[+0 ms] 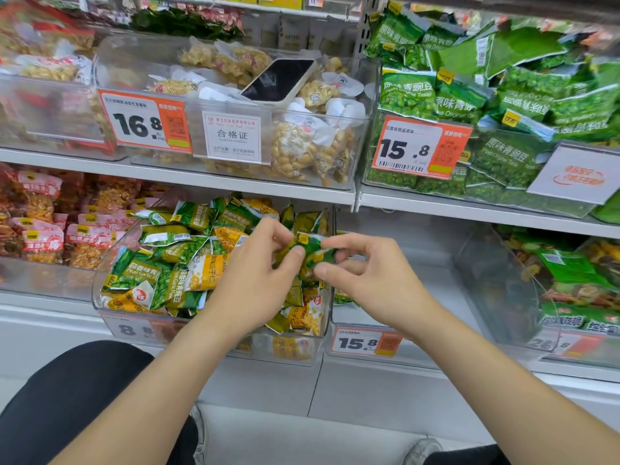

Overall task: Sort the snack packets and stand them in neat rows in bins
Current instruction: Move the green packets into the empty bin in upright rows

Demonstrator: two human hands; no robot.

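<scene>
Both hands meet over the clear plastic bin (322,325) on the lower shelf, and together they hold one small green snack packet (313,251) just above the pile. The left hand (255,280) pinches the packet's left edge between thumb and bent fingers, and the right hand (365,273) pinches its right edge the same way, so neither hand is spread wide. Holding it from both sides looks like a way to flatten it and turn it upright before it goes down. Under the hands, the bin is full of small green and yellow snack packets (161,263) lying every which way, some flat and some tipped, so there are no neat rows in it yet. Green ones and yellow ones are mixed together there, so I think the sorting has only begun. Just to the right sits another clear plastic bin with an orange price tag (367,342), and it looks almost bare (maybe the green packets are meant to go in there, but I cannot be sure). On the shelf above, a black-screened phone (278,80) lies on top of clear bags of pale yellow snacks (302,149), likely put there to free both hands. Farther right, large green pea bags (503,156) fill another bin.
</scene>
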